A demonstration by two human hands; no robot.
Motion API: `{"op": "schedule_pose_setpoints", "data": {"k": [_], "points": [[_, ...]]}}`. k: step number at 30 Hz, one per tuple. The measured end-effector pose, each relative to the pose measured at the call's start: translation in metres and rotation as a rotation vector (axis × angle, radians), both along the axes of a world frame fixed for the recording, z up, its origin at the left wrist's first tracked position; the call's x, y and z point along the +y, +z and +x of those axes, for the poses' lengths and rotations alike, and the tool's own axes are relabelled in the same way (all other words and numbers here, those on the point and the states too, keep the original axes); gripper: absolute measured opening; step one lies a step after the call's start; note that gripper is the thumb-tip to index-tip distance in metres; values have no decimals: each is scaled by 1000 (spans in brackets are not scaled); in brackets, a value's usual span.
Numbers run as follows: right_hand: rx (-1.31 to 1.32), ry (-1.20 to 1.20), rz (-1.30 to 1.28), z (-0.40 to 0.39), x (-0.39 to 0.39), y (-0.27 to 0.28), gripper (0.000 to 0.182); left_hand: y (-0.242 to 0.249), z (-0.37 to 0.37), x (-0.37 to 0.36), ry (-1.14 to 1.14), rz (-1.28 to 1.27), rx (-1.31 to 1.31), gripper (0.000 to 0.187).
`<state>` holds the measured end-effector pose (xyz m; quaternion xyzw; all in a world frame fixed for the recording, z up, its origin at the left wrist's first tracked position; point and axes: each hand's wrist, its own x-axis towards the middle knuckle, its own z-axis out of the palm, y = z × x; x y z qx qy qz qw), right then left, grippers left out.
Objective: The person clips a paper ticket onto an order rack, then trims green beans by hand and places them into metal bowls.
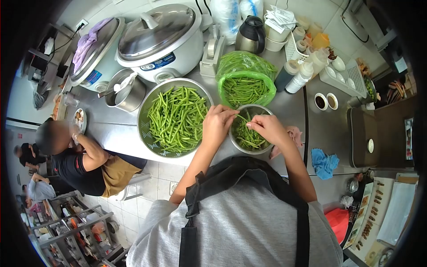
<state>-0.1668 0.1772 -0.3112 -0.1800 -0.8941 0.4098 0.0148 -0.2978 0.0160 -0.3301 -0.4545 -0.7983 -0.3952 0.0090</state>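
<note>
My left hand (217,124) pinches one end of a green bean (241,117) above the rim of a small metal bowl (233,139). With its fingers closed at the bean's other end, my right hand (269,129) is over the same bowl. Short bean pieces (248,137) lie inside it. To the left stands a wide metal colander (141,127) heaped with cut green beans (175,118). Behind the bowl, a green plastic bag (242,62) lies open toward me, full of long beans (247,91).
Two large rice cookers (165,42) and a metal pot (133,95) stand at the back left. A thermos jug (250,35), squeeze bottles (300,78) and sauce cups (321,101) are behind and right. A pink cloth (293,133) lies by my right forearm. A person (73,160) sits at left.
</note>
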Motion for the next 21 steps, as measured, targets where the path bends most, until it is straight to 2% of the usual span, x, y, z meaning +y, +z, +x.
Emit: {"op": "schedule_pose_setpoints", "data": {"k": [6,9,12,13,16,20,21], "points": [[105,-85,-177,7,-3,5,26,11,-1,1,-149,62,16,20],[413,-232,-271,5,-2,-8,24,9,13,7,-117,80,-101,17],[425,-412,-619,4,-4,-12,22,7,25,13,-126,125,-257,15],[548,-467,-824,2,-4,-14,20,7,27,13,-127,103,-311,15],[544,-465,-898,5,8,-14,19,0,29,12,-58,157,-521,15],[276,-205,-1001,14,5,-20,29,-14,22,15,2,263,-650,13],[204,-127,-960,12,0,-23,34,-12,21,17,9,289,-667,13]]}}
